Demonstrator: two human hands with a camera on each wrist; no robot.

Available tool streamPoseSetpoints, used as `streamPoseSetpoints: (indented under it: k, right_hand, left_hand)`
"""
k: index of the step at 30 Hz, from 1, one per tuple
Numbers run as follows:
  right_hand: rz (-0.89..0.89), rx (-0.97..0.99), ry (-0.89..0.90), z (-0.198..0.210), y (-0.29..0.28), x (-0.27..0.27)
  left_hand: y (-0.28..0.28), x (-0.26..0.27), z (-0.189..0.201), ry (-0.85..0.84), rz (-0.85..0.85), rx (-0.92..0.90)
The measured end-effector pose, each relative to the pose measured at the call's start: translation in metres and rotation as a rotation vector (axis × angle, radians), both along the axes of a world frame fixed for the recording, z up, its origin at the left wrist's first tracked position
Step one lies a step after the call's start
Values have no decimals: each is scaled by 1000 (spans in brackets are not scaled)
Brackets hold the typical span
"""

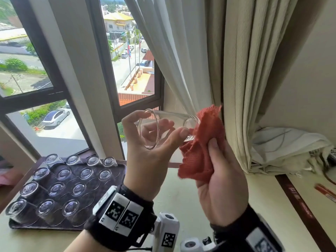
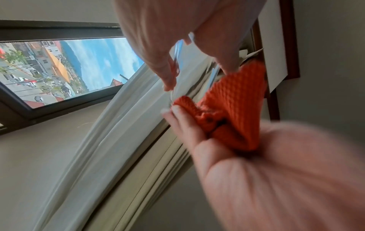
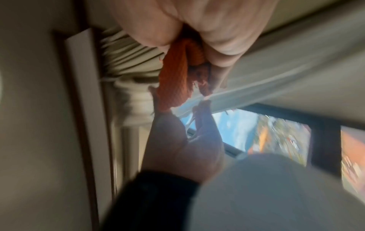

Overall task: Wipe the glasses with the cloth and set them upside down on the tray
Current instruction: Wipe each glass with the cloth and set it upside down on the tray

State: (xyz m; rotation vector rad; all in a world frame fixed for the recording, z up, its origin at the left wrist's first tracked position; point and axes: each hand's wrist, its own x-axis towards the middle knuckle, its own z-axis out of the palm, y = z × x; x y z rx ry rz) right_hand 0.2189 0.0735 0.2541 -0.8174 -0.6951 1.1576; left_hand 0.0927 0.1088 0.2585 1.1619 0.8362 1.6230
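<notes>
Surface: a pale counter (image 1: 181, 193) runs under the window, with a dark wood strip (image 1: 300, 202) along its right edge.
Tray: a dark tray (image 1: 116, 177) sits on the counter at my lower left, printed with a pattern of circles.
Glasses on tray: fourteen clear glasses (image 1: 57, 190) stand upside down in rows, four, four, three and three from back to front; the right-hand places of the two nearest rows are bare.
Room: a dark-framed window (image 1: 101, 57) looks down on a street with parked cars, a yellow-roofed building and red tile roofs.
Curtains: a white sheer curtain (image 1: 169, 51) hangs beside a heavier beige curtain (image 1: 254, 70); the beige one bunches on the counter at right.
Right edge: cords and a red flat item lie there, too small for me to identify.
Writing: red lettering runs along the wood strip, unreadable; black-and-white coded squares sit on my wrist bands.
My left hand (image 1: 151, 151): thumb and fingers curl round a clear glass (image 1: 169, 124), held on its side above the counter, mouth toward me.
My right hand (image 1: 220, 180): thumb and fingers pinch a bunched red cloth (image 1: 201, 144), pressed against the base of that glass.
Wrist views: blurred; they confirm the cloth (image 2: 229, 109) in my fingers.
</notes>
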Motion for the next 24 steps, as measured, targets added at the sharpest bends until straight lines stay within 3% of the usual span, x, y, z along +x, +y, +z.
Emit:
streamPoseSetpoints:
  k: [3, 5, 10, 13, 18, 20, 22, 24]
  right_hand:
    - [-164, 251, -525, -2, -5, -5]
    - [-212, 290, -623, 6, 4, -1]
    - [12, 3, -276, 33, 26, 12]
    - [110, -73, -198, 23, 17, 9]
    - [-183, 173, -690, 8, 3, 2]
    - [-211, 200, -745, 17, 12, 9]
    - [-122, 81, -598, 32, 23, 16]
    - [57, -94, -303, 41, 28, 20]
  left_hand:
    - [1, -3, -1, -14, 0, -27]
    - [0, -5, 0, -9, -7, 6]
    - [-1, -11, 2, -1, -12, 44]
    - [4, -17, 0, -42, -3, 3]
    - [3, -14, -1, -51, -41, -60]
    - [1, -13, 1, -55, -74, -42]
    - [-1, -15, 5, -41, -116, -4]
    - [-2, -17, 7, -38, -172, 31]
